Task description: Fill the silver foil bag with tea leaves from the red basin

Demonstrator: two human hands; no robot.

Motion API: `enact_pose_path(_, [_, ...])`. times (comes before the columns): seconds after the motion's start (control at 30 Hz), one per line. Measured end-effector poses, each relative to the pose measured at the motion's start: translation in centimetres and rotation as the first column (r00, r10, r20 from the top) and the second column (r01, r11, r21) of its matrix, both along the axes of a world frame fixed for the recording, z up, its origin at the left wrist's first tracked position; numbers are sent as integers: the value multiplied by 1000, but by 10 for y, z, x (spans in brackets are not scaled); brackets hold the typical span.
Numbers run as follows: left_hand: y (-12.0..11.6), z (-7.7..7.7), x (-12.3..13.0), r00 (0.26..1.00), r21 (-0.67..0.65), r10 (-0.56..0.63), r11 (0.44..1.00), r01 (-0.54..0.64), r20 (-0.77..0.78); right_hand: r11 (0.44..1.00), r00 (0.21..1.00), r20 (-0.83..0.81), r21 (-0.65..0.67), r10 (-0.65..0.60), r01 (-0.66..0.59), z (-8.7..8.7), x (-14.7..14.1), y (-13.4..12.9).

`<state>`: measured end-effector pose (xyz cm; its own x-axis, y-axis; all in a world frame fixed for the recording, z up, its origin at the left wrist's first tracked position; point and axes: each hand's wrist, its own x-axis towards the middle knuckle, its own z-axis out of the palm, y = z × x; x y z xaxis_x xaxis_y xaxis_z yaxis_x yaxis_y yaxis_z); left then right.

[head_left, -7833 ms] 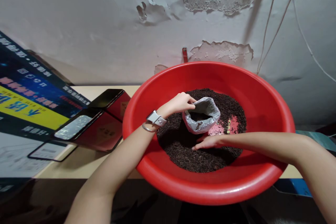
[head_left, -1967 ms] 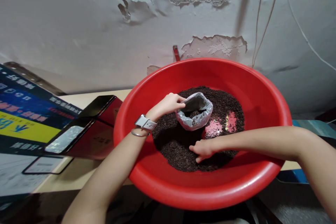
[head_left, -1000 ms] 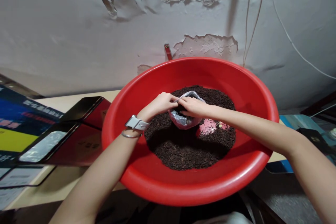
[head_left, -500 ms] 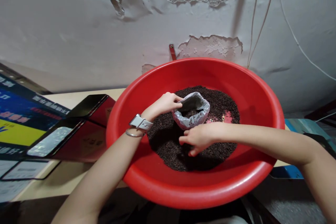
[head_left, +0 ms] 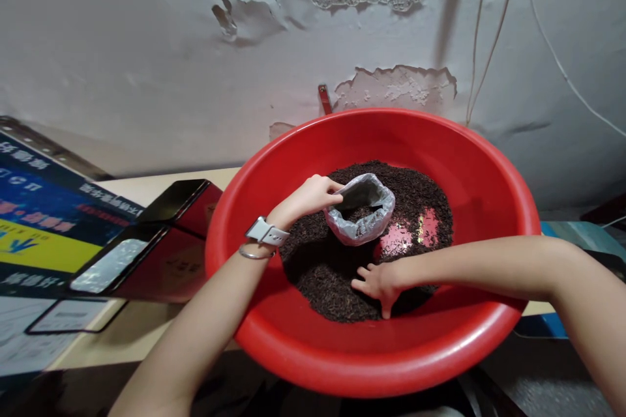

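Observation:
My left hand (head_left: 317,195) pinches the left rim of a clear plastic bag (head_left: 359,234), its mouth facing up. Some dark loose material shows inside the bag. Below and right of it, my right hand (head_left: 379,283) reaches palm down into the dark flakes, which look like loose tea leaves (head_left: 332,303); its fingers are spread and the thumb points toward me. Both hands work inside a large red plastic basin (head_left: 493,182). A patch of pink and gold printing shows through the leaves at the basin's bottom.
Dark red boxes (head_left: 180,267) stand on the pale table (head_left: 92,345) left of the basin, beside a printed blue and yellow board (head_left: 44,208). Behind is a peeling wall (head_left: 147,65) with hanging cords (head_left: 493,39). A blue object (head_left: 542,326) lies at the right.
My right hand has moved down and slightly right, its fingers opening over the leaves. More of the pink printing is uncovered. My left hand still holds the bag.

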<state>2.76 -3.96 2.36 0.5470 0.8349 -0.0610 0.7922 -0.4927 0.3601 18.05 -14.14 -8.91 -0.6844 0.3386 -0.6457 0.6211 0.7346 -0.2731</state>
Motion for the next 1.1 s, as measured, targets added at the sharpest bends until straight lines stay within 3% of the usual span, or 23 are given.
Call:
enact_pose_path(0.4, [0,1,1,1000,23,13,1000,-13,-8,997,997,18,25,-77,77,-2,2,1])
enact_pose_path(0.6, [-2,1,0,1000,6,4,1000,-4,-4,995,998,50,94,-34,30,13,3,1])
enact_pose_path(0.77, [-2,1,0,1000,-1,-4,1000,4,5,977,1000,-11,210,28,-25,34,-6,-4])
enact_pose_path(0.9, [-2,1,0,1000,6,-8,1000,8,10,961,993,-111,275,45,-13,64,-10,-2])
enact_pose_path(1.0, [-3,2,0,1000,8,-12,1000,12,11,974,965,-261,224,25,35,94,-5,7])
enact_pose_path(1.1, [-1,1,0,1000,-3,-16,1000,16,23,962,896,-440,216,-58,169,117,5,24])
